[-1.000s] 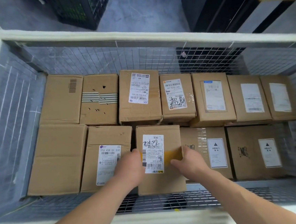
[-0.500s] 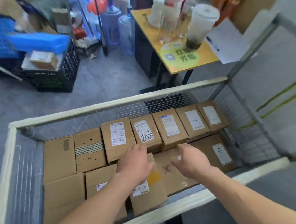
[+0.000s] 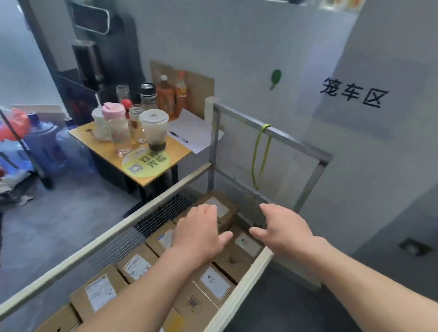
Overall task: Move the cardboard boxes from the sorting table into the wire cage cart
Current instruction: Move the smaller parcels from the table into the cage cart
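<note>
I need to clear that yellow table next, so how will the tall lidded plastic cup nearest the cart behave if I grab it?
The cup looks almost empty, with only dark dregs at the bottom, so it is probably light. It is tall and narrow-based, so it may tip if nudged. Its thin translucent walls would likely flex when squeezed.

Both arms reach forward, left grip [image 3: 200,234] and right grip [image 3: 283,229] palm-down, fingers relaxed, empty
</note>
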`<state>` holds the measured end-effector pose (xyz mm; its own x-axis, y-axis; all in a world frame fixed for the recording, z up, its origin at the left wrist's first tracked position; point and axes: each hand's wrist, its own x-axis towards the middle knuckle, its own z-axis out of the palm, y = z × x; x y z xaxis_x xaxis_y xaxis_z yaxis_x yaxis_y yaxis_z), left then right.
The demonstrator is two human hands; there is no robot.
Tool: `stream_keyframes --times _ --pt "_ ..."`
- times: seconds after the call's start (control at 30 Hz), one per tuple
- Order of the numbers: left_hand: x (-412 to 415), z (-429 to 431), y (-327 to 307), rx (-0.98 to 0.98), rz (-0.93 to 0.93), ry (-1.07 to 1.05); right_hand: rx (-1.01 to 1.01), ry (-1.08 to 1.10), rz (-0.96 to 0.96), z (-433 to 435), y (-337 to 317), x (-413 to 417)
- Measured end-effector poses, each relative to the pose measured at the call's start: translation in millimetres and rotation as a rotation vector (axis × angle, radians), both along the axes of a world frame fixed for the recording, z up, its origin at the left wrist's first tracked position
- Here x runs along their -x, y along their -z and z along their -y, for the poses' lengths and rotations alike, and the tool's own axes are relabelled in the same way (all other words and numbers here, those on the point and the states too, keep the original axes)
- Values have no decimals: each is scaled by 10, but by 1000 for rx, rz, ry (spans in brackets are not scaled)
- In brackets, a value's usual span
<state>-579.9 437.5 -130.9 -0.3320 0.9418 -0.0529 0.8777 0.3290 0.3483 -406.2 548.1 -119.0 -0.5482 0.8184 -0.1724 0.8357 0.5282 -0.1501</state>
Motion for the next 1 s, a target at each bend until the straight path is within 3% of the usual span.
stream_keyframes --times 0.6,1.0 --pt "-2718 -1453 -966 -120 -161 443 -89 444 -45 -588 -861 -3041" --pt "-4405 -1902 -1064 -124 -194 681 -135 679 -90 -582 -878 -4780"
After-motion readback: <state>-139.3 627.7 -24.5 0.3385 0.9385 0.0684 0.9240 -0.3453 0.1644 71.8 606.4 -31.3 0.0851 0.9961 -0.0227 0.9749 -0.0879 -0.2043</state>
